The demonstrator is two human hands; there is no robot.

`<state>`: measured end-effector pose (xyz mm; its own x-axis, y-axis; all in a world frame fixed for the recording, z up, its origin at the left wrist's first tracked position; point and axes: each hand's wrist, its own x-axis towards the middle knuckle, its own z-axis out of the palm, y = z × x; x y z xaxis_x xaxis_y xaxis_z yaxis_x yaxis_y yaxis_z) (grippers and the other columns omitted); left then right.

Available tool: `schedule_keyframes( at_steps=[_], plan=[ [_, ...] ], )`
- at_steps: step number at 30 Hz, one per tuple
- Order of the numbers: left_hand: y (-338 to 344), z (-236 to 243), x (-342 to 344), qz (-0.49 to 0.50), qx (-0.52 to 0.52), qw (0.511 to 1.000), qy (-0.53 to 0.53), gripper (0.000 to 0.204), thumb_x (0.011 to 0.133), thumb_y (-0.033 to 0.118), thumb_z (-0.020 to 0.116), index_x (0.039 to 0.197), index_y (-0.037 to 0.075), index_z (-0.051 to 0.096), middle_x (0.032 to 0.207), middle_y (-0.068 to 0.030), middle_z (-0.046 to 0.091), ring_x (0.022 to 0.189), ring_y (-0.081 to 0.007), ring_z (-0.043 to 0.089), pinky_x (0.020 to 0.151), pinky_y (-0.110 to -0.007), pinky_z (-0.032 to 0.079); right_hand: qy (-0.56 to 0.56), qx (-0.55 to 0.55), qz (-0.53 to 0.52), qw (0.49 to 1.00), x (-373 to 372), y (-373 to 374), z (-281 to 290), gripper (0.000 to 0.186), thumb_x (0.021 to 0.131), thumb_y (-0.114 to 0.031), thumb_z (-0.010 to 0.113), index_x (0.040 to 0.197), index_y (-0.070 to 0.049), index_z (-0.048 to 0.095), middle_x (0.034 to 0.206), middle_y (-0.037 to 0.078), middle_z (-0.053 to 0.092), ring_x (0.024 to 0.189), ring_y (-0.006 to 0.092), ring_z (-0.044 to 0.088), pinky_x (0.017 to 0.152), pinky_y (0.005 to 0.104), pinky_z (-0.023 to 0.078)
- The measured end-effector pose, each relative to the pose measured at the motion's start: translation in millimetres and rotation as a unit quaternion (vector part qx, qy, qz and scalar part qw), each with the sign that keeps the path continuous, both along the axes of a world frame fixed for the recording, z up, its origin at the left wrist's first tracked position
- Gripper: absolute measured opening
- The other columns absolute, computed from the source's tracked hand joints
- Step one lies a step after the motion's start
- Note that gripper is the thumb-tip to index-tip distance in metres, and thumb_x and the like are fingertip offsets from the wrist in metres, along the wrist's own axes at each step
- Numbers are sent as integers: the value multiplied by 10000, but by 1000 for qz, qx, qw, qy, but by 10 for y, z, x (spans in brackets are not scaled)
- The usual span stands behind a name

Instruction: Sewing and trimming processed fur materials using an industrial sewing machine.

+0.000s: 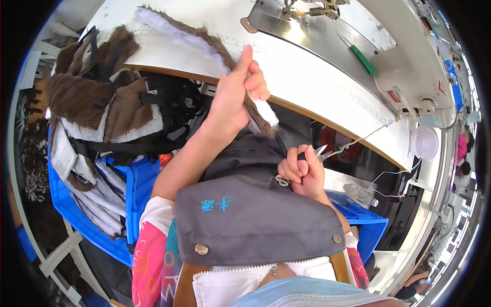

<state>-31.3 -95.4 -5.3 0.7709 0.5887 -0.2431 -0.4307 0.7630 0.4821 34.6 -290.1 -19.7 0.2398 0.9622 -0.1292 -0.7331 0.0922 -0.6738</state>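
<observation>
My left hand (pixel 239 92) is closed around a long narrow fur strip (pixel 217 48), brown fur on one side and white backing on the other. One end of the strip lies over the white table; the other hangs below my fingers past the table's front edge. Lower and to the right, my right hand (pixel 306 173) grips small scissors (pixel 322 152), their pale blades poking up beside the thumb. The handle is mostly hidden by my fingers. A twisted cord (pixel 365 135) runs from the machine side down to the scissors. The two hands are apart.
A sewing machine (pixel 409 77) stands on the white table (pixel 307 97) at the right, with a green-handled pointed tool (pixel 363 59) on its bed. At left, brown fur pieces (pixel 76 102) heap over a blue bin (pixel 61 199). A small fan (pixel 425 143) sits at the right edge.
</observation>
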Motion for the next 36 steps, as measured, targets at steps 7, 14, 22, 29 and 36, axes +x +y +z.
schedule_keyframes(
  at_steps=[7,14,22,29,36],
  plan=[
    [-79,-7,-183,-89,-11,992,-85,400,933,299,523,1190,-1,460,909,-72,549,793,-165,540,746,-305,481,40,-4,-30,999,77,272,31,466,993,-346,350,596,-106,382,512,13,338,419,109,296,489,267,290],
    [-345,-247,-220,-85,-97,979,-161,278,954,369,461,1000,104,530,829,1,544,762,-140,524,777,-322,459,82,-82,-29,993,91,186,-18,470,980,-373,383,581,-125,367,483,-10,317,395,95,258,482,267,279],
    [-236,-351,-308,-116,76,988,-67,341,990,357,373,1005,61,542,851,-35,572,788,-162,547,753,-313,448,-4,-82,78,994,98,-112,-58,480,969,-400,389,576,-125,387,477,-13,334,389,83,235,451,264,220],
    [-390,-369,-551,-224,84,971,6,555,984,393,344,1327,-42,381,1377,-188,401,1222,-249,431,1044,-369,324,-412,-235,-48,879,389,164,176,157,827,-146,636,884,-7,681,894,91,670,512,23,427,450,184,319],
    [-570,-574,-654,-88,82,982,148,537,984,418,335,1367,41,335,1272,-84,492,1036,-147,516,907,-321,426,-351,-168,89,917,166,687,-33,248,845,-235,651,909,5,660,680,11,619,554,26,460,471,188,315]
  ],
)
